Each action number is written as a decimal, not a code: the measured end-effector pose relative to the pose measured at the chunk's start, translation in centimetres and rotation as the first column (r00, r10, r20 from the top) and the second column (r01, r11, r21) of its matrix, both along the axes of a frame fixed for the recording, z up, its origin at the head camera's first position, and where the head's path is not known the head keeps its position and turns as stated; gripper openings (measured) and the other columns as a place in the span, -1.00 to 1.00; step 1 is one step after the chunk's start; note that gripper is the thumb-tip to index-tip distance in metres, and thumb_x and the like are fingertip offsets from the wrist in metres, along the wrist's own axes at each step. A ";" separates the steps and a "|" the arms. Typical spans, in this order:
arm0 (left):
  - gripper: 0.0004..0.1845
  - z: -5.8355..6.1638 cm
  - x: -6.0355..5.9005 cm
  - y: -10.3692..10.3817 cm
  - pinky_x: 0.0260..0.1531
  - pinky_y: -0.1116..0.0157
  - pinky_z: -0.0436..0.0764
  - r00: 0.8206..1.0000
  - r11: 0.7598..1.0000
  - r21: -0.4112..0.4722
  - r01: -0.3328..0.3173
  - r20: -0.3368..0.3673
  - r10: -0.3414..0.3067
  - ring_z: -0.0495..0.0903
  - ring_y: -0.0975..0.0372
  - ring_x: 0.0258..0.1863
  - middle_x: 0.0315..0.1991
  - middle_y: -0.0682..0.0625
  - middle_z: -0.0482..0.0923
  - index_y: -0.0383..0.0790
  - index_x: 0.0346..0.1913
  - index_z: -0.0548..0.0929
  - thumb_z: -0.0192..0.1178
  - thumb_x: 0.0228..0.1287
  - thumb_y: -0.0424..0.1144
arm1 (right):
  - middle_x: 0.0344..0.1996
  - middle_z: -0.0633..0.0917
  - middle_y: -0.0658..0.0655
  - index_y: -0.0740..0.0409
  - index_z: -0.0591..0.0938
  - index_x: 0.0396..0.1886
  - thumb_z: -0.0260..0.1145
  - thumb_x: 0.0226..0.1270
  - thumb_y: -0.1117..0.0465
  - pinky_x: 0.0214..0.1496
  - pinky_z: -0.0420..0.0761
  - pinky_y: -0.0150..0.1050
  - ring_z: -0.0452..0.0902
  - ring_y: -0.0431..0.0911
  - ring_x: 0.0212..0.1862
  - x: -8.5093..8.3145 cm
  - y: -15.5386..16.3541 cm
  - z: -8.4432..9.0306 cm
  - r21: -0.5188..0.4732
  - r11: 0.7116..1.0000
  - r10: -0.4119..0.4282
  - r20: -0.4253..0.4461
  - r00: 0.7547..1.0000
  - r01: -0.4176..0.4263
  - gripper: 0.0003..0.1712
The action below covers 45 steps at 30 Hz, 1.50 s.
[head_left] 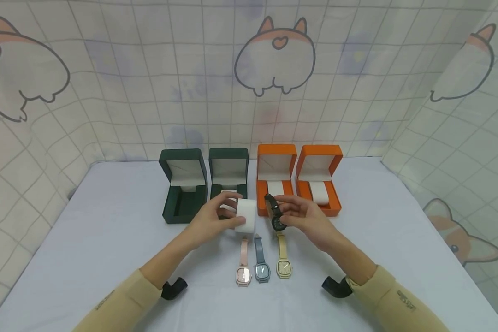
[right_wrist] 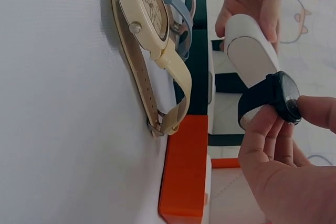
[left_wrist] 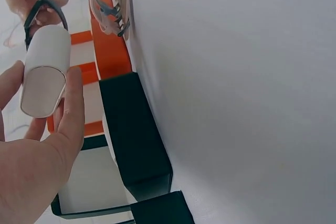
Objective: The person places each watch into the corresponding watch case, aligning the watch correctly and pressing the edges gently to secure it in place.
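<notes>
On the pale table (head_left: 108, 221), going left to right, the left hand (head_left: 216, 216) comes first. Its fingers curl round a white watch pillow (head_left: 246, 215), a small roll, and hold it up above the table in front of the two dark green boxes (head_left: 184, 184), which stand open at about 11 o'clock from the hands. In the left wrist view the pillow's flat end faces the camera, so its long way runs from that hand across toward the other hand. Right next to it, at about 3 o'clock, is the right hand (head_left: 305, 216). It pinches a black watch (head_left: 275, 213) by its round face, and the strap makes a loop. In the right wrist view the loop looks as if it sits right at the end of the pillow, maybe just on it, but I cannot tell how far on. Both hands are about the same way from the meeting spot, which is in the middle between them. Behind the right hand, at about 1 o'clock, two orange boxes (head_left: 318, 180) stand open with white pillows inside. Below the hands, at 6 o'clock, three watches lie flat side by side on the table: a pink watch (head_left: 243, 269), a blue watch (head_left: 261, 263) and a yellow watch (head_left: 283, 260), straps pointing up at 12 o'clock.
</notes>
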<state>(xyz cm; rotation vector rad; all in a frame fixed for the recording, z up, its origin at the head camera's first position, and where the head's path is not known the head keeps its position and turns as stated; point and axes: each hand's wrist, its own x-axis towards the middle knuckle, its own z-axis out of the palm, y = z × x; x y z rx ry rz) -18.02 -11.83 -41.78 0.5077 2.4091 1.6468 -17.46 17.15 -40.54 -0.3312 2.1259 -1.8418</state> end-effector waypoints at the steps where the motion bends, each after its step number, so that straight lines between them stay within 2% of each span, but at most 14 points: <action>1: -0.35 0.0 0.0 0.0 0.04 0.10 0.68 1.000 1.000 0.003 0.004 0.002 -0.004 0.68 0.11 -0.05 0.13 -0.08 0.56 0.01 0.38 0.47 0.48 0.27 -0.20 | 0.06 0.58 0.27 0.24 0.47 0.43 0.31 0.44 0.38 0.14 0.62 -0.31 0.54 0.09 0.08 0.0 -0.1 -0.1 0.000 1.000 0.006 -0.006 1.000 -0.006 -0.42; 9: -0.36 -0.2 -0.4 0.5 -0.03 0.15 0.70 0.999 0.999 0.026 0.032 0.008 -0.033 0.67 0.10 -0.06 0.13 -0.10 0.55 -0.04 0.37 0.47 0.48 0.27 -0.23 | 0.07 0.57 0.25 0.17 0.49 0.44 0.32 0.47 0.33 0.18 0.60 -0.29 0.54 0.09 0.12 -0.2 -0.7 -0.3 0.015 0.999 0.033 -0.020 0.999 -0.033 -0.43; 31: -0.35 0.0 -0.6 1.5 -0.02 0.12 0.68 0.999 0.999 -0.001 0.035 0.017 -0.035 0.68 0.14 -0.06 0.08 -0.06 0.54 -0.08 0.40 0.46 0.47 0.29 -0.21 | 0.05 0.59 0.27 0.22 0.44 0.46 0.30 0.47 0.34 0.13 0.63 -0.31 0.53 0.10 0.08 -0.1 -1.4 0.0 -0.012 0.996 0.093 -0.044 0.995 -0.094 -0.41; 45: -0.25 0.0 -0.7 1.8 -0.06 0.19 0.66 0.997 0.997 -0.015 0.075 0.018 -0.074 0.68 0.17 -0.06 0.11 -0.07 0.50 -0.12 0.51 0.40 0.45 0.31 -0.18 | 0.08 0.58 0.26 0.19 0.42 0.48 0.25 0.51 0.37 0.15 0.61 -0.30 0.50 0.12 0.12 -0.2 -1.5 0.0 -0.005 0.993 0.118 -0.049 0.992 -0.118 -0.41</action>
